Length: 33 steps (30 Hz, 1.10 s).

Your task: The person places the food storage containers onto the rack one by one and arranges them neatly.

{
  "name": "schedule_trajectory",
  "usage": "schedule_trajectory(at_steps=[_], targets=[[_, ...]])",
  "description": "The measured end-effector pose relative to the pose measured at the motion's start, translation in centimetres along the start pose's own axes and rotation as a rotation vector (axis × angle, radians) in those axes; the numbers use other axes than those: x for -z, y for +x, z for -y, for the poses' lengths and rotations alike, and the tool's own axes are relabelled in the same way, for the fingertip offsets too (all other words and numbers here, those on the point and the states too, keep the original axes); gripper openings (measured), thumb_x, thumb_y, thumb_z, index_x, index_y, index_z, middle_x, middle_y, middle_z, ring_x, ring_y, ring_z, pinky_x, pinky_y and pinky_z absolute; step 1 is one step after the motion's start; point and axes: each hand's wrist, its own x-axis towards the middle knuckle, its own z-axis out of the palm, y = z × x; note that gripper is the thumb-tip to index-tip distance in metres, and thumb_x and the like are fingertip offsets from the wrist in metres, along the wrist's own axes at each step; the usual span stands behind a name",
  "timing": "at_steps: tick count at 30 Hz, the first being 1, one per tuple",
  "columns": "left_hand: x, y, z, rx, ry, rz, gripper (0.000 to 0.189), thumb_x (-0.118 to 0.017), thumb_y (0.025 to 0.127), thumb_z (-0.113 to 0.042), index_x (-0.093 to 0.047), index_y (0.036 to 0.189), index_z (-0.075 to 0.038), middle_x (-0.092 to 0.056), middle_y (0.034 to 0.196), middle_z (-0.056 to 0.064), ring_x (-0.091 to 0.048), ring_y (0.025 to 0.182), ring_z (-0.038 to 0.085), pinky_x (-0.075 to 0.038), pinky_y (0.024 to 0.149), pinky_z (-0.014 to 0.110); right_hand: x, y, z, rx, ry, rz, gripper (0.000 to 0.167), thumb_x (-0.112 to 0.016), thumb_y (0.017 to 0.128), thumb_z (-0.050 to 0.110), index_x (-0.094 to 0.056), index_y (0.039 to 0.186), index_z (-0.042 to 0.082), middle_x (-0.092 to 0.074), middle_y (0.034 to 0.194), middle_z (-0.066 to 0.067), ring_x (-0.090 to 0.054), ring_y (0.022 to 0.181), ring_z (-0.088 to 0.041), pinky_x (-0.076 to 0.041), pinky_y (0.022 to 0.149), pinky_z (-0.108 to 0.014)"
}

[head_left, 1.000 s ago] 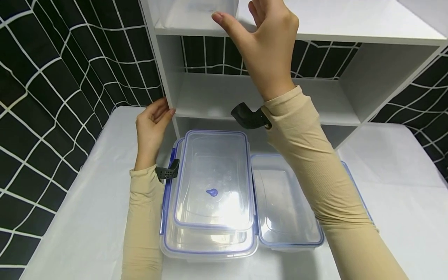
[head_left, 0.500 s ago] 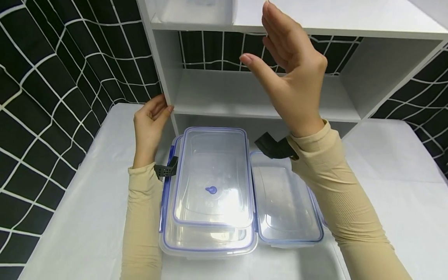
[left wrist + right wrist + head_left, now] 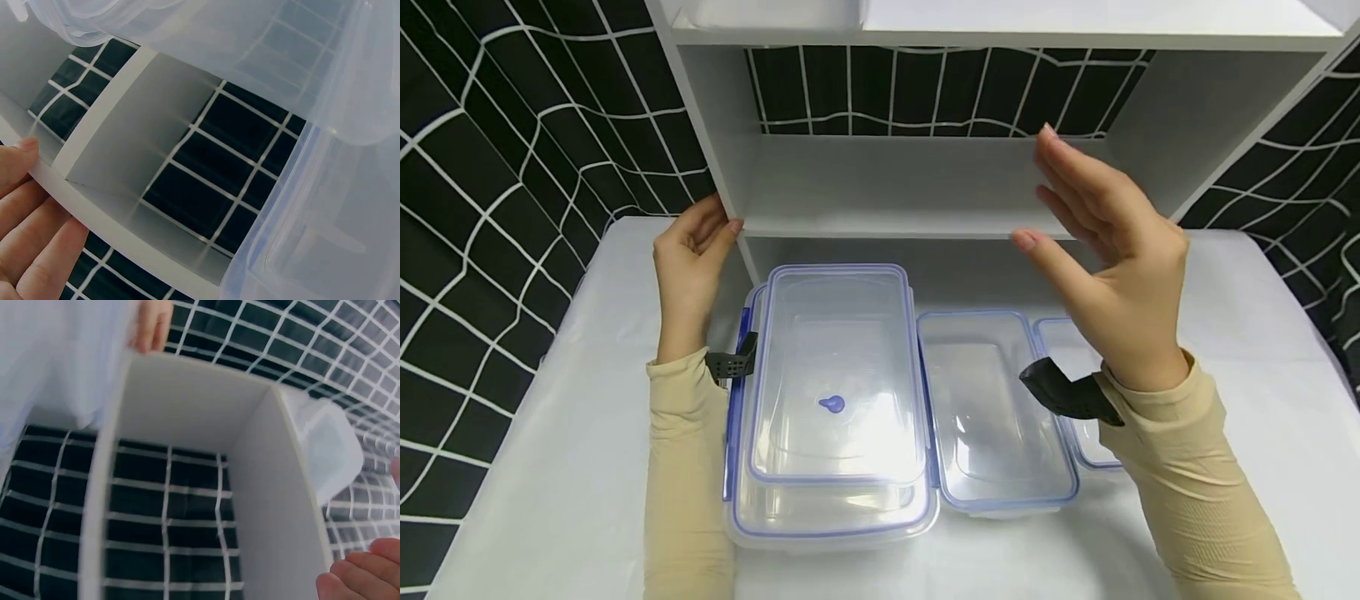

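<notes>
My left hand pinches the front edge of a white shelf unit's left side panel, thumb in front and fingers behind. In the left wrist view, the fingers lie along that panel. My right hand hangs in the air before the shelf's right half, thumb apart and fingers loosely extended, holding nothing. Below, a large clear food container with blue trim stands on the table, a smaller lidded container on top of it. To its right is another clear container; a further one is partly covered by my right wrist.
The shelf unit's middle board runs just behind the containers, its upper board above. A translucent box sits on the upper board. A white cloth covers the table. Black white-gridded fabric hangs around.
My right hand has come down from the upper board and moved right, away from it. The head view has tilted down and shifted slightly; my left hand keeps its hold on the panel.
</notes>
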Motion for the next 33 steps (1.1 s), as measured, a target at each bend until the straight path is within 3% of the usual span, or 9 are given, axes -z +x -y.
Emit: schedule_trajectory(at_steps=[7, 18, 26, 29, 33], targets=[[0.5, 0.0, -0.4, 0.025, -0.007, -0.007, 0.033, -0.062, 0.088, 0.003, -0.058, 0.121, 0.01, -0.061, 0.118, 0.022, -0.062, 0.106, 0.019, -0.05, 0.09, 0.026, 3.2, -3.3, -0.6, -0.069, 0.021, -0.066, 0.051, -0.079, 0.074, -0.001, -0.057, 0.117, -0.016, -0.06, 0.122, -0.022, -0.058, 0.114, -0.026, -0.049, 0.093, -0.028], [0.2, 0.0, -0.4, 0.05, -0.031, -0.006, 0.034, -0.062, 0.089, 0.002, -0.058, 0.121, 0.009, -0.061, 0.119, 0.022, -0.062, 0.108, 0.021, -0.05, 0.09, 0.027, 7.3, -7.2, -0.8, -0.198, -0.101, -0.148, 0.046, -0.07, 0.076, -0.015, -0.055, 0.119, -0.016, -0.057, 0.123, -0.026, -0.057, 0.115, -0.027, -0.048, 0.093, -0.026], [0.3, -0.1, -0.3, 0.035, -0.045, -0.011, 0.032, -0.062, 0.089, 0.002, -0.059, 0.12, 0.009, -0.062, 0.118, 0.022, -0.063, 0.106, 0.02, -0.05, 0.09, 0.027, 9.7, -9.7, -0.9, -0.303, -0.063, -0.245, 0.046, -0.064, 0.075, -0.022, -0.055, 0.119, -0.016, -0.059, 0.122, -0.023, -0.059, 0.113, -0.024, -0.049, 0.091, -0.022], [0.3, 0.0, -0.3, 0.03, -0.041, -0.003, 0.033, -0.062, 0.089, 0.001, -0.058, 0.121, 0.009, -0.062, 0.119, 0.021, -0.062, 0.107, 0.02, -0.05, 0.091, 0.027, 10.9, -10.8, -0.9, -0.339, -0.245, -0.218, 0.046, -0.064, 0.077, -0.02, -0.057, 0.122, -0.01, -0.059, 0.124, -0.02, -0.058, 0.114, -0.022, -0.048, 0.09, -0.02], [0.3, -0.1, -0.3, 0.023, -0.038, 0.001, 0.033, -0.062, 0.089, 0.002, -0.058, 0.121, 0.008, -0.062, 0.119, 0.02, -0.062, 0.108, 0.02, -0.05, 0.09, 0.027, 12.5, -12.4, -1.0, -0.362, -0.576, -0.088, 0.052, -0.067, 0.078, -0.017, -0.057, 0.127, -0.001, -0.057, 0.128, -0.016, -0.056, 0.117, -0.014, -0.046, 0.091, -0.015]])
